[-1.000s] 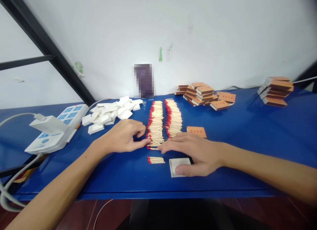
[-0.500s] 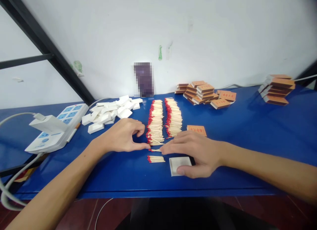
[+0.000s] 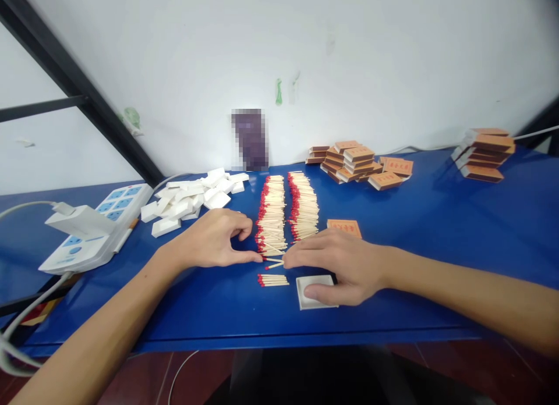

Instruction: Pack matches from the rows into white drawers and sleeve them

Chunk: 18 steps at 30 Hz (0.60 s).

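Observation:
Two long rows of red-headed matches lie on the table, a left row [image 3: 271,213] and a right row [image 3: 304,204]. Just below the left row, two loose matches [image 3: 274,266] form a narrow V. My left hand [image 3: 216,239] has its thumb stretched out to their red heads, the other fingers curled and apart from it. At their plain ends rest the fingertips of my right hand [image 3: 345,262], whose thumb is spread over a white matchbox tray [image 3: 310,300]. A small group of matches [image 3: 273,280] lies nearer me, left of the tray.
White trays [image 3: 187,198] are heaped at the back left, beside a power strip [image 3: 105,230]. Orange matchboxes [image 3: 358,157] are piled at the back, with another stack [image 3: 487,155] far right. One orange sleeve [image 3: 345,227] lies behind my right hand. A pixelated dark object [image 3: 251,138] leans on the wall.
A second match now shows apart below the left row, angled against the first at my fingertips. My right thumb has shifted slightly over the tray. The whole view has moved a little.

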Tool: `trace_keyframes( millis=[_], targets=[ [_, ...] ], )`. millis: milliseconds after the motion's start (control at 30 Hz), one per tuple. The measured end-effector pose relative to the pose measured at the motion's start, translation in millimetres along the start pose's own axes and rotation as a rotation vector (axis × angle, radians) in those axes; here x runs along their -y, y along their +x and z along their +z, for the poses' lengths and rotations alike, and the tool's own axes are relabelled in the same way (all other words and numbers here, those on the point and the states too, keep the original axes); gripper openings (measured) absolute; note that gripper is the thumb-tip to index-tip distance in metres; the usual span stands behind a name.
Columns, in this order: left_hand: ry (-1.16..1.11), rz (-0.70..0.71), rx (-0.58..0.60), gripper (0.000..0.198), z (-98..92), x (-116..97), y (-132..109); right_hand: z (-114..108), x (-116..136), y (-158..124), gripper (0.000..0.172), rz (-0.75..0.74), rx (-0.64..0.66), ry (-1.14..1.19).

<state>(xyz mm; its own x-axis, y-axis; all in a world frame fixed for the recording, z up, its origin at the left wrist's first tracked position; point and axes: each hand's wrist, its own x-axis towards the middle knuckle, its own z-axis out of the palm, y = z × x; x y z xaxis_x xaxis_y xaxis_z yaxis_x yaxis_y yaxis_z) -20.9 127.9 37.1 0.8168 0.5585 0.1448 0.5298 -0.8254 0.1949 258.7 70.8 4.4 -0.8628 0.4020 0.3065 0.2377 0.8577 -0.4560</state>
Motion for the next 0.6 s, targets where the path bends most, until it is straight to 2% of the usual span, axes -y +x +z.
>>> trace_keyframes(
  millis=[433,600],
  targets=[
    [0.005,-0.003,0.002,0.040,-0.7,-0.8,0.9,3.8,-0.5,-1.8,0.035,-0.048,-0.034,-0.070],
    [0.000,-0.001,-0.002,0.041,-0.5,0.4,0.0,2.8,2.2,-1.4,0.036,-0.067,-0.010,-0.111]
  ],
)
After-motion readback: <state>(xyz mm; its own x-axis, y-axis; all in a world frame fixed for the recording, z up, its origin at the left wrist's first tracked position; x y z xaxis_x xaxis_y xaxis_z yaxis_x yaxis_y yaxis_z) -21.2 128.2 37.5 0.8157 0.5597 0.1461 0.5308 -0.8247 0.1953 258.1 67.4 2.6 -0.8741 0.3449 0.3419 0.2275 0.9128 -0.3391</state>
